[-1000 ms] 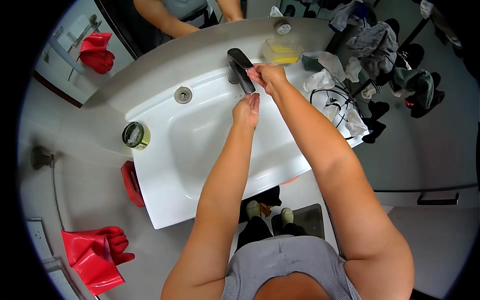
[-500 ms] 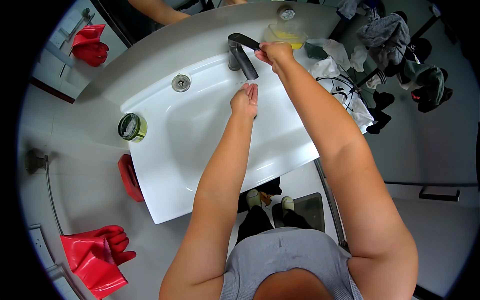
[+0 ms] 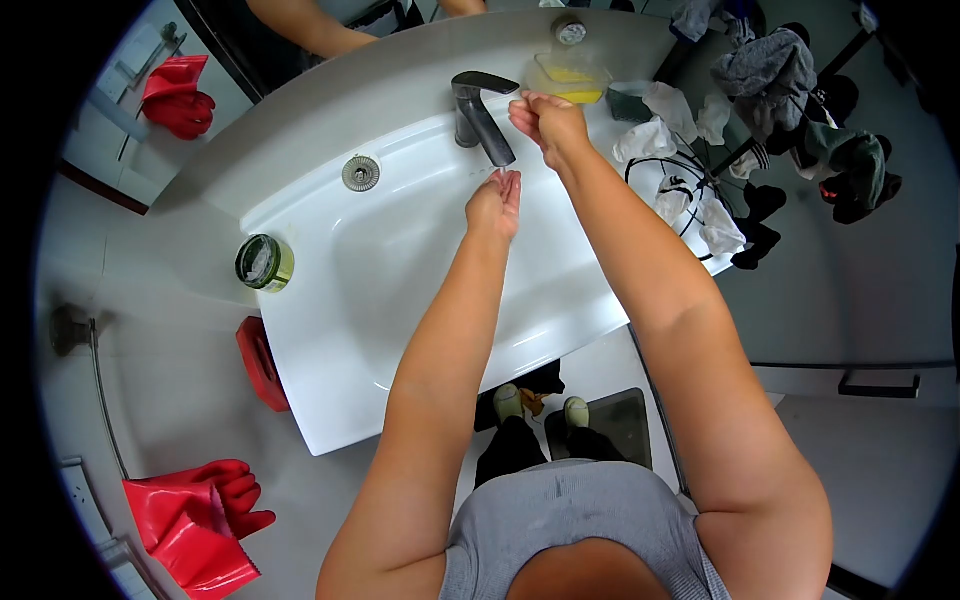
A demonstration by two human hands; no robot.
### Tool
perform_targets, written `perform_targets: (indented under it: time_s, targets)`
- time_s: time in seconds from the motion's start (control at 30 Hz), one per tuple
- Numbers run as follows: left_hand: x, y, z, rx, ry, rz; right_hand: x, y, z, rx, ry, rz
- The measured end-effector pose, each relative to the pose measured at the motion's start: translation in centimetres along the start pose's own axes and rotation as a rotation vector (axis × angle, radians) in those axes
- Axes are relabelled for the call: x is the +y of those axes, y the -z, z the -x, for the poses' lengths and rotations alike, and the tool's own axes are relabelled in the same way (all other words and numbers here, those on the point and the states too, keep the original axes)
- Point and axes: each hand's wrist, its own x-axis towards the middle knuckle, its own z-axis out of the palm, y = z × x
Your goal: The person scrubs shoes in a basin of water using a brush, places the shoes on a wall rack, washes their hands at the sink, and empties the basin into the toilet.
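Observation:
My left hand (image 3: 494,203) is cupped palm up right under the spout of the dark faucet (image 3: 483,122), where a thin stream of water meets the fingers; nothing else is in it. Just right of the faucet's raised lever (image 3: 487,82), my right hand (image 3: 550,122) hangs with its fingers loosely curled and apart, holding nothing; a small gap separates it from the lever. Both are over the back part of the white sink (image 3: 400,270).
A green jar (image 3: 265,263) stands on the sink's left corner, near a round drain strainer (image 3: 361,173). Behind the right hand sits a clear soap box (image 3: 568,78). Socks (image 3: 643,140) and a black wire hanger crowd the right end. Red gloves (image 3: 200,520) hang lower left.
The faucet lever was lifted by my right hand, which has since let go and moved slightly right. Water now runs onto my left hand, still below the spout.

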Motion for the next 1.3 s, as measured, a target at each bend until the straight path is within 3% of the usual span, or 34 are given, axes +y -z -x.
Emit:
perform_targets:
  time_s: [0.1,0.17,0.2,0.27,0.3,0.33,0.43,0.5,0.53,0.63,0.67,0.77,0.8,0.83,0.9,0.93,1.03,1.07,1.17,1.2,1.23,1.3]
  targets:
    - [-0.5,0.9,-0.6,-0.016,0.027,-0.035,2.8,2.5,-0.5,0.121,0.022,0.115]
    - [-0.5,0.8,-1.2,-0.077,0.049,-0.136,8.8,5.2,-0.2,0.038,-0.109,0.564]
    - [-0.3,0.5,-1.3,-0.053,0.084,-0.267,13.3,5.7,0.2,0.038,-0.148,0.408]
    - [-0.5,0.9,-1.1,-0.003,0.159,-0.544,14.1,3.7,3.5,0.023,-0.364,0.126]
    - [-1.5,1.6,-0.9,-0.108,0.111,-0.659,10.9,2.4,5.1,0.001,-0.54,0.005]
    - [-2.6,3.1,-0.5,-0.206,0.064,-0.776,11.1,3.2,4.0,0.025,-0.559,0.047]
    - [-2.0,1.9,2.3,-0.104,0.126,-0.784,12.4,4.2,1.5,0.04,-0.601,0.136]
    - [0.7,0.6,1.4,0.01,0.263,-0.56,11.2,3.2,2.2,-0.017,-0.594,0.181]
    - [0.8,1.4,0.3,-0.069,0.294,-0.619,10.2,2.8,2.6,-0.041,-0.588,0.206]
    - [-2.7,3.3,-0.8,-0.058,0.081,-0.754,8.5,2.5,4.1,-0.087,-0.57,0.215]
    - [-3.3,3.5,-0.7,-0.079,0.062,-0.727,14.5,5.6,-0.9,-0.019,-0.736,0.138]
    - [-2.8,3.9,-3.2,-0.05,0.028,-0.471,13.0,2.9,4.6,0.015,-0.512,-0.006]
    - [-1.1,2.8,-2.1,0.187,-0.072,-0.827,12.0,2.4,5.9,-0.055,-0.57,0.058]
    - [-1.0,6.7,-7.5,0.108,-0.417,-1.156,11.0,1.9,7.2,-0.131,-0.622,0.124]
    - [-1.8,9.0,-12.4,-0.118,-0.223,-0.081,13.0,2.0,6.8,-0.028,-0.593,-0.042]
    - [-1.5,7.9,-10.0,-0.068,-0.211,-0.071,11.7,2.3,6.3,-0.11,-0.675,0.002]
    - [-2.8,3.6,-1.8,-0.046,-0.175,0.01,11.9,4.4,2.8,-0.226,-0.779,-0.314]
    - [-3.0,4.1,-1.7,-0.102,-0.182,0.063,14.8,5.3,1.3,-0.291,-0.622,-0.23]
    - [-3.4,5.5,-1.6,-0.21,-0.176,0.13,13.9,3.3,2.6,-0.167,-0.09,0.921]
    - [-3.6,5.8,-1.4,-0.225,-0.151,0.088,12.4,2.6,2.5,-0.259,-0.099,1.234]
    - [-3.8,5.3,-1.2,-0.249,-0.13,0.053,13.0,3.4,1.6,-0.275,0.063,1.356]
    - [-3.9,1.5,2.3,0.018,-0.07,-0.199,16.0,4.5,-0.2,-0.321,0.405,1.564]
